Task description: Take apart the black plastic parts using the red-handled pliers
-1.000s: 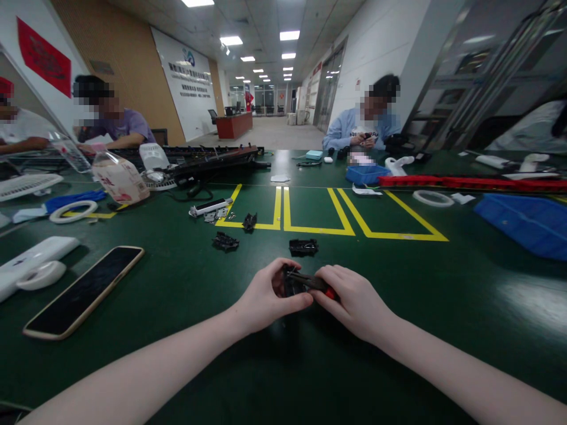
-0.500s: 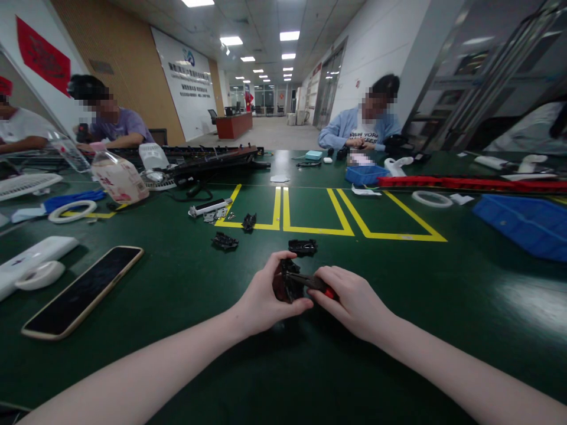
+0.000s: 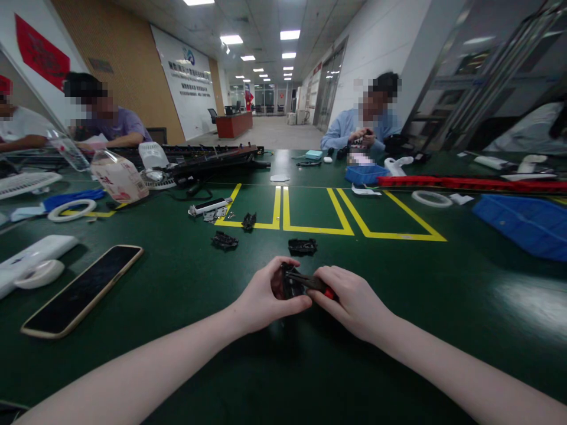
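Table: dark green work surface [image 3: 133,330], yellow tape lines [image 3: 319,230]
Ceiling: rectangular white light panels [image 3: 289,35]
Left wall: brown perforated board [image 3: 133,65]

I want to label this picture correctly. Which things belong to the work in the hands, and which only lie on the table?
In hand:
left hand holding small black part
right hand holding red-handled tool
three loose black parts

Lying about:
phone
white tape ring
blue bin
milk carton
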Available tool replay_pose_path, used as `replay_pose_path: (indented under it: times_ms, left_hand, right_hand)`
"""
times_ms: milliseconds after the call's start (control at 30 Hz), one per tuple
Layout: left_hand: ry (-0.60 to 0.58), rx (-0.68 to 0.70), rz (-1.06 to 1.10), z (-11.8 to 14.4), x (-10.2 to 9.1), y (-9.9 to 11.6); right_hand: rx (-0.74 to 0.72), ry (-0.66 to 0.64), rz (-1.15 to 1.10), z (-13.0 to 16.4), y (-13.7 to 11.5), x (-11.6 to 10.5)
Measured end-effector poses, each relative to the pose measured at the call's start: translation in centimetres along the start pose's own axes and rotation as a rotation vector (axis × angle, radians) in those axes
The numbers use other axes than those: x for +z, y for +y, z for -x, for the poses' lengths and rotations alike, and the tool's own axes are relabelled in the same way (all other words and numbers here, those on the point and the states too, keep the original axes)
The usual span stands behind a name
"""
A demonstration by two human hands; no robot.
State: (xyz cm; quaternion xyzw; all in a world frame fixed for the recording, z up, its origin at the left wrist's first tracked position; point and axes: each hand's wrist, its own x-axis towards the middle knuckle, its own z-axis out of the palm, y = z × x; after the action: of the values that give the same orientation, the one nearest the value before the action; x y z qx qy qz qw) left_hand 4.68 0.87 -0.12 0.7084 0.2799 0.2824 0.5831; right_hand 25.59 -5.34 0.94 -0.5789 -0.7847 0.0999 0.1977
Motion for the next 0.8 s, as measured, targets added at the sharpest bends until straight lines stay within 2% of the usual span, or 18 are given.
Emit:
replay_pose_path:
  times_ms: [367,800]
  left_hand:
    - [0.04,0.045,-0.031,0.02,0.1,0.14]
    - [-0.009,-0.042,-0.013,-0.06,-0.08,0.18]
  right_hand:
    - [0.031,-0.012,-0.093,-0.11,0.11,0.0]
    - [0.023,-0.017,-0.068,-0.23,0.15,0.02]
